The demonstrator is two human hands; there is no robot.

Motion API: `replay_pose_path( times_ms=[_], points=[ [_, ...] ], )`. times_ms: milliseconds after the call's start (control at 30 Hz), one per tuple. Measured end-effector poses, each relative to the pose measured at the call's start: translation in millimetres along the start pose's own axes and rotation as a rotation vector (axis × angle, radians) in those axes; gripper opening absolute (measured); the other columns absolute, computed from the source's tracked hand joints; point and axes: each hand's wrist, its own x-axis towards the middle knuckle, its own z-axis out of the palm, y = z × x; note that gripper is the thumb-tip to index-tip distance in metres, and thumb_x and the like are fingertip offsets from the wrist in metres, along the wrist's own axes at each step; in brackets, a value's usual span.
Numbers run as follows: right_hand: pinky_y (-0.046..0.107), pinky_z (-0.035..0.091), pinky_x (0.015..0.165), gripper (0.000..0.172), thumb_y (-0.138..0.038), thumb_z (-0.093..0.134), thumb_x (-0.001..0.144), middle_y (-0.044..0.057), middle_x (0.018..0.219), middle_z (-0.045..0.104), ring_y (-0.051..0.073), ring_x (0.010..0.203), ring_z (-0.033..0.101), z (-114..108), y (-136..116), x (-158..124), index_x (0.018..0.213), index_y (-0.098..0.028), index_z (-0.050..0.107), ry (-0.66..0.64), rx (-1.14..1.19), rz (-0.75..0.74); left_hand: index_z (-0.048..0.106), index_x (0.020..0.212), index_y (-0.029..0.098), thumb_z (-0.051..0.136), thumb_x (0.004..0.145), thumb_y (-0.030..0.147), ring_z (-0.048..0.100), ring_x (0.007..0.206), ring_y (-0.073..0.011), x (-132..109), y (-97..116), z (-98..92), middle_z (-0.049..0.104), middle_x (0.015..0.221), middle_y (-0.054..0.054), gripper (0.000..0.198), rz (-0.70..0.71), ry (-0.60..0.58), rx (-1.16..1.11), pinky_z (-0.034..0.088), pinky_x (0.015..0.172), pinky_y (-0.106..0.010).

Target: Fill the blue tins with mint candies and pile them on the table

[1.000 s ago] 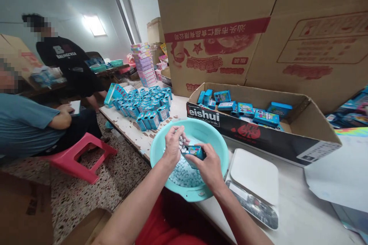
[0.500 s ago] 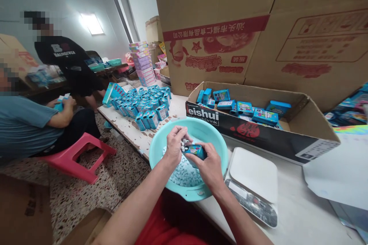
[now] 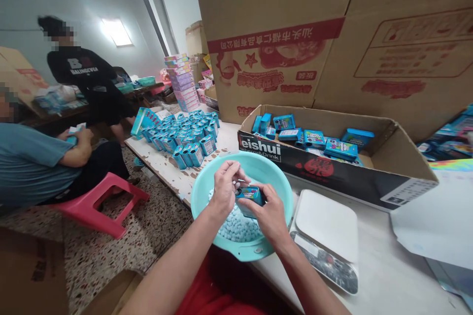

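Over a teal plastic basin (image 3: pixel 275 177) holding a heap of pale blue candies (image 3: pixel 236 226), my right hand (image 3: pixel 268 214) grips a small blue candy tin (image 3: pixel 250 194). My left hand (image 3: pixel 224 187) is pinched at the tin's open end, with a few white candies between its fingers. Both hands hover just above the candy heap.
A white kitchen scale (image 3: pixel 327 236) sits right of the basin. Behind it a low cardboard tray (image 3: pixel 399 167) holds blue tins. Rows of blue tins (image 3: pixel 185 138) stand on the table at left. Big cartons (image 3: pixel 332 34) rise behind. Two people (image 3: pixel 48 157) work at left.
My hands have stayed over the basin, with the left fingers closing tighter at the tin's opening and fewer candies showing. The standing person at left straightened up.
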Motion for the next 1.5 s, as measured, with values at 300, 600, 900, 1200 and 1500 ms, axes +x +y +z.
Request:
replay_pose_path(
  times_ms=[300,600,900,1200,1500],
  points=[
    [0.035,0.044,0.078,0.036,-0.040,0.077,0.061,0.002,0.089,0.064,0.021,0.083,0.059,-2,1,2,0.091,-0.023,0.067,0.038,0.084,0.041,0.053,0.080,0.019,0.064,0.072,0.038,0.065,0.067,-0.0150,-1,2,-1.6,0.058,0.067,0.003,0.023,0.109,-0.057,-0.029,0.050,0.072,-0.030],
    [0.036,0.046,0.077,0.041,-0.044,0.075,0.062,0.003,0.089,0.065,0.021,0.081,0.059,-7,3,2,0.095,-0.021,0.065,0.115,0.198,0.098,0.052,0.086,0.020,0.059,0.076,0.043,0.064,0.076,-0.0163,0,11,-5.5,0.061,0.081,-0.001,0.026,0.233,0.002,0.037,0.049,0.076,-0.032],
    [0.038,0.047,0.080,0.046,-0.046,0.075,0.062,0.004,0.092,0.065,0.022,0.086,0.060,-19,15,5,0.099,-0.021,0.064,0.167,0.160,0.112,0.058,0.113,0.020,0.065,0.065,0.044,0.056,0.103,-0.0331,12,-9,-77.5,0.059,0.111,-0.013,0.053,-0.166,-0.866,1.832,0.044,0.084,-0.042],
    [0.036,0.047,0.078,0.043,-0.042,0.075,0.065,0.002,0.092,0.061,0.020,0.084,0.058,-19,19,2,0.099,-0.021,0.059,0.181,0.218,0.104,0.065,0.097,0.020,0.061,0.067,0.022,0.060,0.087,-0.0242,10,-22,-72.4,0.066,0.091,-0.007,0.030,-0.208,-1.147,1.705,0.042,0.073,-0.030],
    [0.037,0.043,0.082,0.037,-0.041,0.073,0.064,0.002,0.091,0.060,0.021,0.086,0.055,-19,10,4,0.094,-0.022,0.061,0.108,0.030,0.063,0.051,0.072,0.017,0.065,0.067,0.037,0.035,0.039,-0.0039,18,-4,-76.0,0.045,0.054,0.005,0.025,-0.469,-0.290,0.307,0.014,0.036,-0.015]
  ],
)
